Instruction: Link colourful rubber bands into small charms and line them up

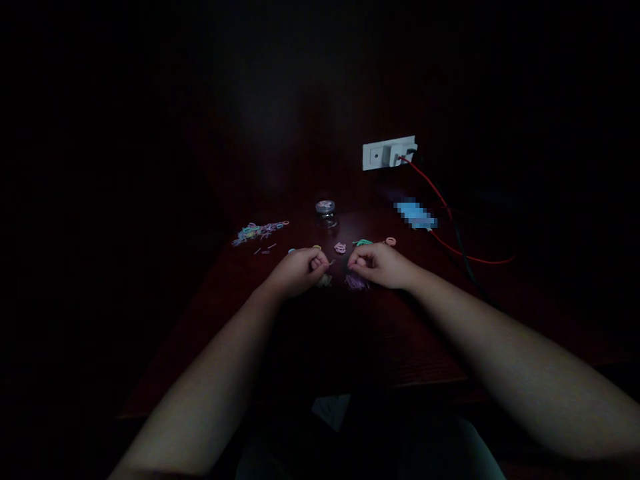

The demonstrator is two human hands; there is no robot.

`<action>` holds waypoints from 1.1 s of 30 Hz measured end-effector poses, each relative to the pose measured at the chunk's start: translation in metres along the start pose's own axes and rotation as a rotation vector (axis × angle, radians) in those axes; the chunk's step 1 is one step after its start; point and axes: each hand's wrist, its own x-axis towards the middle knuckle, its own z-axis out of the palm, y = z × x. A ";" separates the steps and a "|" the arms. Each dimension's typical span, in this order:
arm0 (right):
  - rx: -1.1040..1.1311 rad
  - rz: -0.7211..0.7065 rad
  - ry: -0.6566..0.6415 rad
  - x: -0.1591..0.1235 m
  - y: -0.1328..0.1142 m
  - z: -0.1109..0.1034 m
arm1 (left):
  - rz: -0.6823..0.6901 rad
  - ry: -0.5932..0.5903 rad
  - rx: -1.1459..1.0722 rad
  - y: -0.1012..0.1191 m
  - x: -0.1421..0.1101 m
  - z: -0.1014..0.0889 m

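My left hand (303,270) is closed in a pinch, and the tip of a small pale elastic band (332,262) sticks out from its fingertips. Facing it across a short gap, my right hand (377,265) is pinched too; whatever may be in its fingers is too small to make out. A pale yellowish bunch of bands (325,281) lies by my left fingertips. Just below my right fingers is a purple bunch (357,283). Beyond the hands lie a pink bunch (340,248), a green bunch (363,243) partly behind my right hand, and a peach-coloured ring (391,241).
A mixed heap of coloured bands (257,231) lies at the left of the dark red table (380,347). A small clear jar with a lid (325,215) stands at the back. A blurred blue device (415,214) joins a red cable (435,183) from the wall socket (375,157).
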 end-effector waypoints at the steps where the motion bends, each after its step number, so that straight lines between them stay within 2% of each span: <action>1: 0.004 -0.009 0.006 0.000 0.001 0.000 | -0.022 -0.002 0.005 -0.005 0.000 -0.003; 4: -0.012 -0.024 0.036 0.001 0.005 -0.001 | -0.090 0.000 -0.004 -0.017 -0.002 -0.010; 6: -0.029 -0.019 0.047 0.001 0.005 -0.002 | -0.140 -0.044 -0.024 -0.022 -0.004 -0.014; 12: -0.021 0.020 0.073 0.000 0.001 -0.004 | -0.244 -0.176 -0.012 -0.023 -0.006 -0.016; 21: -0.048 0.013 0.077 0.000 -0.002 -0.003 | -0.241 -0.252 0.030 -0.022 -0.006 -0.013; 29: 0.028 0.025 0.078 0.000 0.000 -0.002 | -0.222 -0.287 0.003 -0.020 -0.006 -0.013; 33: 0.027 0.027 0.073 0.000 0.001 -0.001 | -0.200 -0.265 0.019 -0.018 -0.006 -0.016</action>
